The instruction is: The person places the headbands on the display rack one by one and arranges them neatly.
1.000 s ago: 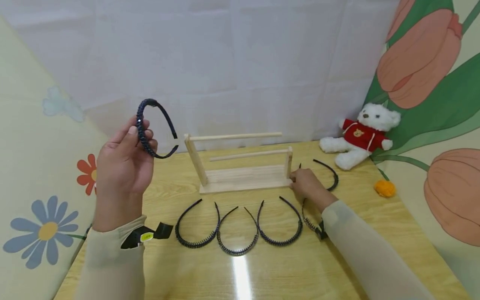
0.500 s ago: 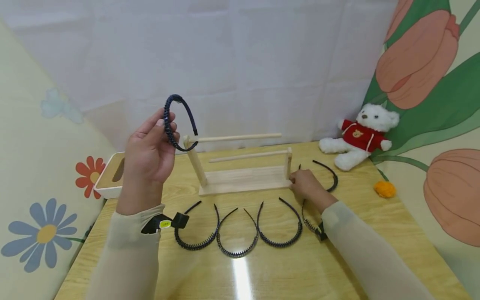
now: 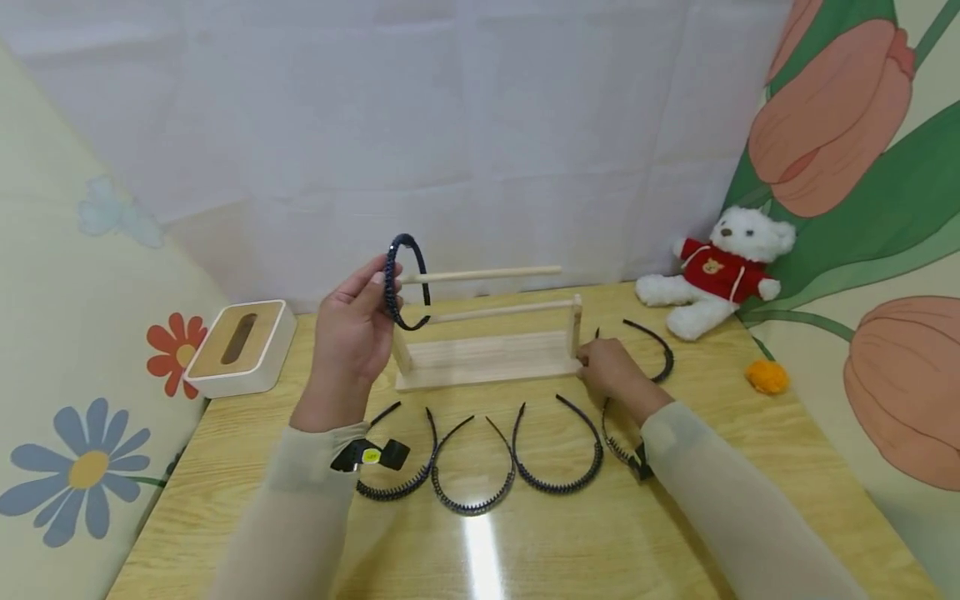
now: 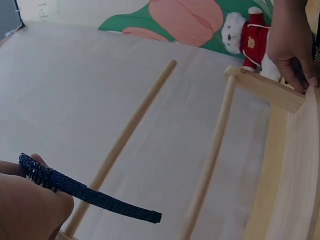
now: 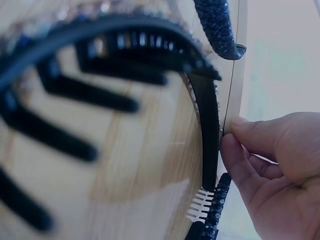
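Note:
My left hand [image 3: 347, 337] pinches a dark blue beaded headband [image 3: 391, 287] between thumb and fingers, its open ends facing right. The headband is raised at the left end of the wooden rack [image 3: 487, 358] and overlaps the upper rod [image 3: 495, 273] in the head view. In the left wrist view, one arm of the headband [image 4: 107, 200] crosses in front of that rod [image 4: 135, 120]. My right hand [image 3: 613, 367] pinches the right end of the rack's base. A lower rod [image 3: 510, 311] runs to the short right upright [image 3: 573, 327].
Several dark headbands lie on the table in front of the rack, including a middle one [image 3: 472, 508]. Another headband [image 3: 663, 350] lies right of the rack. A tissue box [image 3: 262, 367] stands left; a white teddy bear [image 3: 712, 267] and an orange ball [image 3: 767, 377] sit right.
My left hand has carried the headband rightward, from left of the rack to its left upright, and lower over the last half second. The tissue box has come into sight. My right hand stays put.

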Available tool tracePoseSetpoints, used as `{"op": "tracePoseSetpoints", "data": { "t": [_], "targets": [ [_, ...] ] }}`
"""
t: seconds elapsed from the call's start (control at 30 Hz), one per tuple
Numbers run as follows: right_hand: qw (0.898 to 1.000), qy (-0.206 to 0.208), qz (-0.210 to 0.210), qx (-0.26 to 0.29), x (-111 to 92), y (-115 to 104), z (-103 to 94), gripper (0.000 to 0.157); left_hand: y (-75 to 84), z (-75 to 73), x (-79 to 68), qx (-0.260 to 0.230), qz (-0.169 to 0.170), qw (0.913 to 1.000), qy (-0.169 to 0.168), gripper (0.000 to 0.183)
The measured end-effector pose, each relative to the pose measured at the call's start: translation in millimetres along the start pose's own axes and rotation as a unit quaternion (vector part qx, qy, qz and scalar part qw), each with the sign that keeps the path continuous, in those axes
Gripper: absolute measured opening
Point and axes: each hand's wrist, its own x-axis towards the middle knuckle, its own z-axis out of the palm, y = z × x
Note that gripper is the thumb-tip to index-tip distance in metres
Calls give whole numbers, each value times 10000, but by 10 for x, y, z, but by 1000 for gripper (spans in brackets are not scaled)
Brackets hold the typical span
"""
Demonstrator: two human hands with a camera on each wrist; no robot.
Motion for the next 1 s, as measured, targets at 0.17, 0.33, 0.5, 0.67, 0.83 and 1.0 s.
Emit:
{"op": "tracePoseSetpoints", "data": {
  "t": [0.17, 0.33, 0.5, 0.67, 0.83, 1.0],
  "targets": [
    [10000, 20, 74, 41, 15, -3, 7, 47, -235, -11, -6, 162, 28, 9998, 147, 36],
    [9999, 41, 110, 24, 25, 6, 9, 46, -369, 22, 12, 86, 127, 9996, 216, 34],
    [10000, 80, 24, -40, 29, 5, 14, 46, -411, 67, 26, 38, 278, 9991, 312, 30],
    [10000, 53, 58, -9, 28, -3, 11, 45, -417, 96, 41, 3, 464, 9984, 315, 27],
    [9998, -14, 152, 101, 24, 0, 8, 42, -467, 96, 50, -104, 462, 9983, 335, 31],
    [10000, 33, 63, 18, 16, 3, 16, 42, -569, 63, 54, -219, 503, 9974, 462, 33]
  ]
}}
